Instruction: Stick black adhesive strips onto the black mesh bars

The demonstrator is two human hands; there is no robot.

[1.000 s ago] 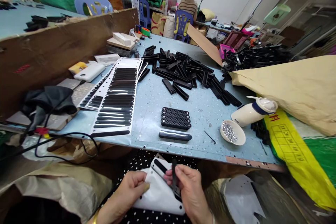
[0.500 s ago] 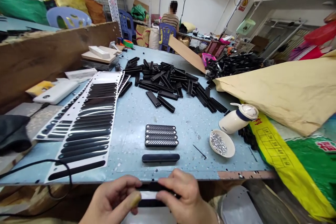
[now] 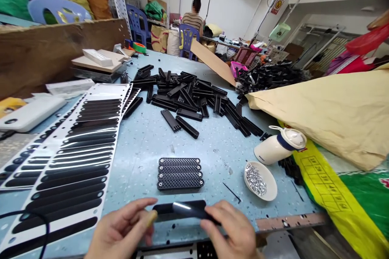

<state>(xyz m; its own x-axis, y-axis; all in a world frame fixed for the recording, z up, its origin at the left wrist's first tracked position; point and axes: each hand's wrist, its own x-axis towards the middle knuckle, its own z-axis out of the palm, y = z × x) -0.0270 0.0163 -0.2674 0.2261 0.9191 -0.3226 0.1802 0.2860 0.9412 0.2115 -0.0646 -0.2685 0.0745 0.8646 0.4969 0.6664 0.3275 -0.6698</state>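
Note:
My right hand [image 3: 232,230] pinches the right end of a glossy black strip [image 3: 185,209] above the table's near edge. My left hand [image 3: 124,226] is beside the left end, thumb and forefinger apart, holding nothing that shows. Another dark bar [image 3: 164,209] lies just behind the strip, partly covered by it. Beyond them sits a block of textured black bars [image 3: 180,174] with silver screws at the ends. On the left lies a white sheet [image 3: 101,206] carrying rows of black strips.
A heap of black bars [image 3: 188,93] covers the table's middle. To the right are a bowl of small silver parts [image 3: 257,179], a thin black tool [image 3: 231,192] and a cream bottle [image 3: 273,149]. A person [image 3: 193,18] sits far behind.
Both hands have risen over the table edge. My left fingers have come off the piece, and the strip is now in my right hand only. The view has shifted.

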